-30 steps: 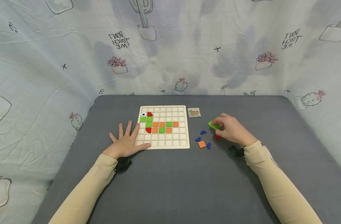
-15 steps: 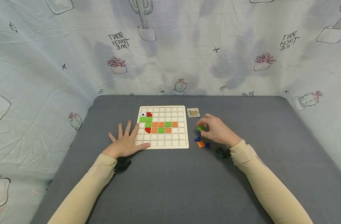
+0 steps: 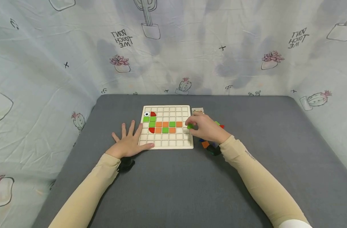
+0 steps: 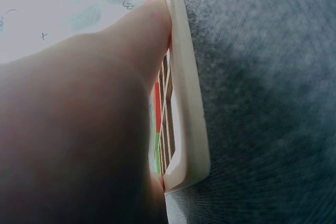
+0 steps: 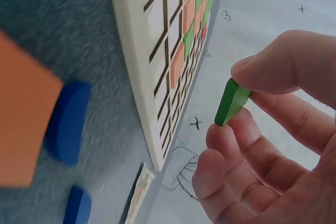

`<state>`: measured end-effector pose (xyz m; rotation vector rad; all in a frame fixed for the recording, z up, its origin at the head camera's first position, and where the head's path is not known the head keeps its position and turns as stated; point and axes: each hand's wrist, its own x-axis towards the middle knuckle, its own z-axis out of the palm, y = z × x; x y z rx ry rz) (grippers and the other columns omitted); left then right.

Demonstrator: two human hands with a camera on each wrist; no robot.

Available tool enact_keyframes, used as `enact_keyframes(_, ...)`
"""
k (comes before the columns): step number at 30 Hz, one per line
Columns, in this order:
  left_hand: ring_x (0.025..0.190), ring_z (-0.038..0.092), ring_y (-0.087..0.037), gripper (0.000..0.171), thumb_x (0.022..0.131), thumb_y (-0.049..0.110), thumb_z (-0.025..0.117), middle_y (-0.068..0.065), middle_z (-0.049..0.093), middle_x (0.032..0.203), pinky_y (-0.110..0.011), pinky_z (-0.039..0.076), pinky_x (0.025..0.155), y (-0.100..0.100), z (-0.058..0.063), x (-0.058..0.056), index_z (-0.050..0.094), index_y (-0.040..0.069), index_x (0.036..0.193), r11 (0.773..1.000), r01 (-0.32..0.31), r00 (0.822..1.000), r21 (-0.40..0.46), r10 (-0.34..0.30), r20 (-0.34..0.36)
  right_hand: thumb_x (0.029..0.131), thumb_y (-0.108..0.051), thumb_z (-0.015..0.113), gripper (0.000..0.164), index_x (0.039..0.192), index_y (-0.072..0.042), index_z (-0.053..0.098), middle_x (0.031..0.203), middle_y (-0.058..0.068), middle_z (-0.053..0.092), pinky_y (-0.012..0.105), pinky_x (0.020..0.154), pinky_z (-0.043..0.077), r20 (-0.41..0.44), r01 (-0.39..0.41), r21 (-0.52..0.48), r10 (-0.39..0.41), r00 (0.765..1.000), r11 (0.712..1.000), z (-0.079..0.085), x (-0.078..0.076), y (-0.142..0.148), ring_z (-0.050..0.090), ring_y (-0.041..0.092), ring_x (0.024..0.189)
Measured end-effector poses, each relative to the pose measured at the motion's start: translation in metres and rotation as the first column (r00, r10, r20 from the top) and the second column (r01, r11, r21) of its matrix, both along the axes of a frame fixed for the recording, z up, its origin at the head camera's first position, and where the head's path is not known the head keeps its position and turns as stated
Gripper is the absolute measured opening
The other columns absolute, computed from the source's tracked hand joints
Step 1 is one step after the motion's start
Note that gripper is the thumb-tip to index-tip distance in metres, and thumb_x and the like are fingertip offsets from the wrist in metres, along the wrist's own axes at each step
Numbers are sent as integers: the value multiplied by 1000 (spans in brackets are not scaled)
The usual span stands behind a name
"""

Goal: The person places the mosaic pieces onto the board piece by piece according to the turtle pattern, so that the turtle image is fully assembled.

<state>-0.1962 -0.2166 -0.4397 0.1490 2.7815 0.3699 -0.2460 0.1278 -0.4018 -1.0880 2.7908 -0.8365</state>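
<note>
Fingers spread wide, my left hand [image 3: 126,144] rests at the left front corner of a cream grid board [image 3: 177,144], its thumb on the front edge. Coloured tiles sit in the board's cells: a white tile with an eye [image 3: 147,114], red rounded pieces, green and orange squares. Over the board's right edge, my right hand [image 3: 206,126] pinches a small green tile [image 5: 233,102] between thumb and fingers. The right wrist view shows that tile raised, apart from the board; its full outline is partly covered by fingers.
A small picture card [image 3: 198,110] lies right of the board, partly behind my right hand. Under and beside that hand lie an orange square [image 3: 205,144], blue rounded pieces [image 5: 68,124], a red piece [image 3: 222,126] and another green piece [image 3: 217,123]. A patterned curtain [image 3: 173,47] hangs behind the table.
My right hand has moved left from the loose pieces to the board's right edge, carrying the green tile. The left hand has stayed at the board's corner.
</note>
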Motion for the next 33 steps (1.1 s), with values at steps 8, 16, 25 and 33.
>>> enact_keyframes(8, 153, -22, -58, 120, 86, 88, 49, -22, -15, 173, -90, -12, 103, -2, -2, -2, -1, 16, 169, 1000, 1, 1000, -15, -1, 12, 92, -7, 75, 22, 113, -6, 76, 108, 8, 67, 39, 85, 54, 22, -18, 17, 18, 1000, 1000, -1, -4, -18, 63, 27, 96)
enact_keyframes(16, 153, -23, -58, 120, 87, 88, 49, -22, -16, 173, -90, -12, 103, -2, -1, -3, -2, 17, 169, 1000, 8, 1000, -4, -8, 14, 94, -7, 73, 20, 114, -7, 76, 110, 7, 66, 38, 86, 55, 89, -9, 9, 8, 996, 1000, 0, -5, -31, 65, 26, 100)
enact_keyframes(25, 153, -25, -57, 120, 87, 88, 48, -22, -18, 173, -90, -13, 103, -3, 0, -5, -3, 16, 169, 1000, 7, 1000, -8, -7, 22, 94, -5, 71, 21, 114, -6, 76, 111, 8, 67, 39, 91, 55, 104, -11, 5, 11, 994, 1000, -3, -10, -37, 65, 27, 101)
enact_keyframes(33, 153, -25, -56, 120, 87, 88, 48, -21, -18, 173, -90, -12, 103, -2, 0, -5, -4, 17, 169, 1000, 10, 1000, -17, -10, 20, 93, -3, 70, 21, 112, -6, 77, 107, 9, 67, 40, 87, 54, 91, -37, 31, 34, 995, 999, -9, -13, -42, 62, 24, 93)
